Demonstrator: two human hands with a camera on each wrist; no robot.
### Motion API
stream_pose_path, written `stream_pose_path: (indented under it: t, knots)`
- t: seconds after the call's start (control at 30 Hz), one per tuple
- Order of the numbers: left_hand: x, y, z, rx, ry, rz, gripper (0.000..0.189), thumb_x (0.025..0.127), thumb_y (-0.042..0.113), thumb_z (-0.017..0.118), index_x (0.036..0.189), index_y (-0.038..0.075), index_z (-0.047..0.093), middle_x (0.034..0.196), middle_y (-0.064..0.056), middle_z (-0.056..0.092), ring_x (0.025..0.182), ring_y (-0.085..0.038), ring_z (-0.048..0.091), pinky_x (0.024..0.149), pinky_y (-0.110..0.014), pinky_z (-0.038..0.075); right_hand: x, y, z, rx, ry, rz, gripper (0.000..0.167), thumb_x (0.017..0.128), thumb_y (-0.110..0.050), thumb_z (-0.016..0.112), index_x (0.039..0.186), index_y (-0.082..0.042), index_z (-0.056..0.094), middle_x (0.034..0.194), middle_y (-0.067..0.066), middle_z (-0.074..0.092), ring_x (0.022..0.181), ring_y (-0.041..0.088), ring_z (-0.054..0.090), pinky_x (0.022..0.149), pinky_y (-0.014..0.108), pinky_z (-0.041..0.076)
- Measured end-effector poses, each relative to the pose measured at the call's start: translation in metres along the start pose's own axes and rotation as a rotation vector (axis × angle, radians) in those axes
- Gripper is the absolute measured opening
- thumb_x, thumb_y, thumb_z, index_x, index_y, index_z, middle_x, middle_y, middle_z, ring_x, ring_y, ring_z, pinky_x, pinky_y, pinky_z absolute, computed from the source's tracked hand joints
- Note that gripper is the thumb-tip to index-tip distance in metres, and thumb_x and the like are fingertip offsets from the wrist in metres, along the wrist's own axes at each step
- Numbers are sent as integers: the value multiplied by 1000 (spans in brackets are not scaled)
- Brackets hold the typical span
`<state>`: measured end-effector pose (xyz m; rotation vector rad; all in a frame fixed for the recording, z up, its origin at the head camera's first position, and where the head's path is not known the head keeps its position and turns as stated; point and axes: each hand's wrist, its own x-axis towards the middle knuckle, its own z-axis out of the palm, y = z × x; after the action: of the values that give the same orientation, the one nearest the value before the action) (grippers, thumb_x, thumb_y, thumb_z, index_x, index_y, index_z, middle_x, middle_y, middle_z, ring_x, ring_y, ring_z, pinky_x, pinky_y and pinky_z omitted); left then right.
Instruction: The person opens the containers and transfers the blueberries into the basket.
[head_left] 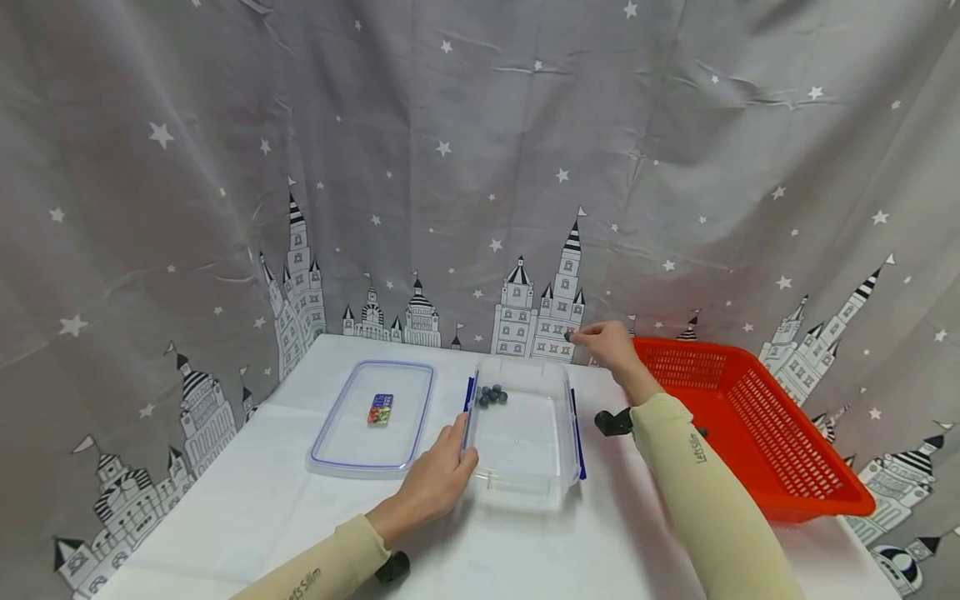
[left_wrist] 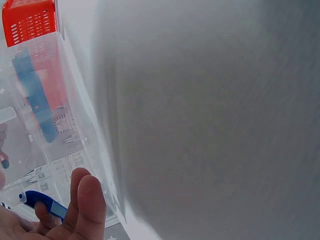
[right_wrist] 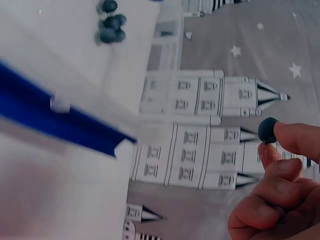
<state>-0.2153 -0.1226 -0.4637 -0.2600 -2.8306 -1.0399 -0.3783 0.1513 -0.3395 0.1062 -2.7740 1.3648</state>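
My right hand (head_left: 609, 346) pinches one blueberry (right_wrist: 267, 130) between thumb and fingertip, raised above the far right corner of a clear plastic container (head_left: 525, 483). Several other blueberries (head_left: 491, 396) lie together in the container's far left corner. On the near left side my left hand (head_left: 438, 468) holds the container's wall, its thumb at the rim. Blue locking flaps (head_left: 577, 433) hang open along the container's sides. In the left wrist view, the fingers (left_wrist: 91, 200) reach along the wall near a blue flap (left_wrist: 45, 202).
A clear lid (head_left: 341, 433) with a blue seal and a small colourful label (head_left: 380, 409) lies left of the container. To the right stands a red slotted basket (head_left: 750, 450), a small dark round thing (head_left: 702, 432) inside, partly behind the right sleeve. A grey printed curtain (head_left: 480, 208) hangs behind.
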Motion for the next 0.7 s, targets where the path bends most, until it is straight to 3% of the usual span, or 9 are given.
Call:
stream_pose_path:
  t: [0.2,0.27,0.37,0.43,0.53,0.57,0.7]
  knots:
    - [1,0,0,2,-3,1,63,104,32,40,159,4,24,135,-14,54,75,-16,52,67,-32,43,-2,14,-27,-24,-1,22,39,97,-24,63,121,6,69,135,24,60,124,37,51,105,52,42]
    - [1,0,0,0,-4,-4,64,105,32,40,159,4,24,137,-14,53,75,-16,52,66,-33,43,-2,21,-35,-16,-9,43,40,97,-25,63,123,5,69,138,25,57,123,36,50,100,49,44]
    - [2,-1,0,3,-2,-13,64,105,33,39,159,4,24,139,-15,52,75,-16,52,66,-32,43,-4,31,-45,-25,-10,59,42,98,-27,62,126,5,68,136,25,57,102,29,53,81,39,48]
    - [2,-1,0,2,0,-15,64,105,33,39,159,4,24,140,-15,52,76,-17,53,67,-32,43,-3,39,-52,-27,-9,70,44,98,-28,62,127,5,66,128,24,58,79,21,50,65,32,43]
    - [2,-2,1,8,2,-16,63,105,33,39,159,5,24,140,-15,52,77,-17,53,68,-33,43,-4,50,-61,-6,-11,101,45,97,-28,64,127,5,65,114,21,56,60,15,39,56,29,37]
    - [2,-2,1,7,1,-16,63,105,33,39,159,5,24,140,-15,52,77,-17,53,67,-33,43,-5,53,-64,-2,-13,112,45,97,-28,64,128,6,65,112,21,54,59,16,39,57,30,37]
    - [2,-2,2,1,-5,-17,63,105,33,39,160,5,24,139,-15,52,77,-17,52,66,-32,42,-8,67,-76,-31,-18,131,48,97,-30,63,129,7,63,117,19,53,88,25,46,72,36,40]
